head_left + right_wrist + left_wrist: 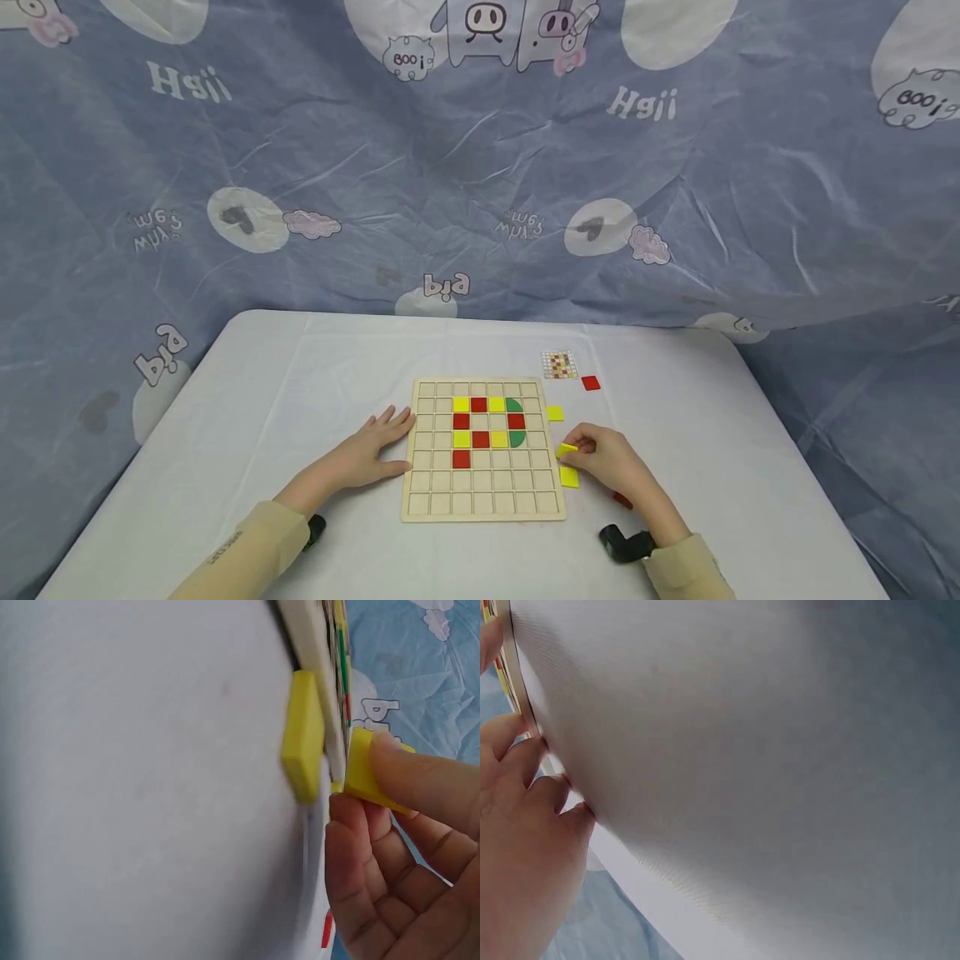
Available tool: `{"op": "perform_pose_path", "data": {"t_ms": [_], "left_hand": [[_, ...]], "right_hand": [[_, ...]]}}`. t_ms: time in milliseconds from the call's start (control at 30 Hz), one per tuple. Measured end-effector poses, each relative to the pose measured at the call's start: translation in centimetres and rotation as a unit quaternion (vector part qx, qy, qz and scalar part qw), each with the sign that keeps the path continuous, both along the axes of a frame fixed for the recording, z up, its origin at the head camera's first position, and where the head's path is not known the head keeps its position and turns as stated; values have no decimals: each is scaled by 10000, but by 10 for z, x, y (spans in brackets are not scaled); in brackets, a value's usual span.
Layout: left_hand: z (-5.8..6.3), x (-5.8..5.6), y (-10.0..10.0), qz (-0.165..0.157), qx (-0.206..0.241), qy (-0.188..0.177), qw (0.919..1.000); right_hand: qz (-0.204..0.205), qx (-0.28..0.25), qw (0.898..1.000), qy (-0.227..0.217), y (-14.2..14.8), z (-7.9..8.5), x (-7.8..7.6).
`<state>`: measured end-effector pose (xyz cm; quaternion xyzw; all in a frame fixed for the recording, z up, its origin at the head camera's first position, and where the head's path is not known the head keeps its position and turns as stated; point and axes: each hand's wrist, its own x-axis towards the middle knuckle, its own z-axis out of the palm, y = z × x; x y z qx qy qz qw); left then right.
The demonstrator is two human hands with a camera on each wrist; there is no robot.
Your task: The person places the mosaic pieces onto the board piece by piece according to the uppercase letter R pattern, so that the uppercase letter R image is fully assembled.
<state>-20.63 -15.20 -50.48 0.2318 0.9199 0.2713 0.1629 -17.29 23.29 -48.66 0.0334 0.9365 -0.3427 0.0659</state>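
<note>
A wooden grid board [442,504] lies on the white table, with red, yellow and green tiles set in its upper squares. My left hand [370,451] rests at the board's left edge, fingers spread and fingertips right at the rim. Beside the right edge, my right hand [611,458] pinches a yellow square tile [360,769] between thumb and fingers. A second yellow tile [569,477] lies on the table just below that hand, close to the board. Another yellow tile [555,413] sits farther up along the same edge.
A small printed pattern card [559,365] lies beyond the board's upper right corner, with a red tile [591,382] next to it. Another red tile [622,500] is partly hidden under the right wrist. A patterned blue cloth [480,167] hangs behind the table.
</note>
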Motion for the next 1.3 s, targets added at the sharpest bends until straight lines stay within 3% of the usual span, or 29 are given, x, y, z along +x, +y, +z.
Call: {"op": "perform_pose_path", "data": {"t_ms": [300, 600, 867, 1300], "left_hand": [[1, 1, -1, -33, 25, -58, 10000], [0, 2, 0, -36, 13, -48, 10000], [4, 2, 0, 4, -45, 18, 10000], [2, 1, -1, 16, -68, -52, 10000]], "right_hand": [[183, -831, 9959, 301, -36, 23, 4], [988, -1351, 9856, 241, -81, 10, 10], [1687, -1030, 9801, 162, -112, 2, 12], [1818, -511, 9815, 301, -126, -1, 10]]}}
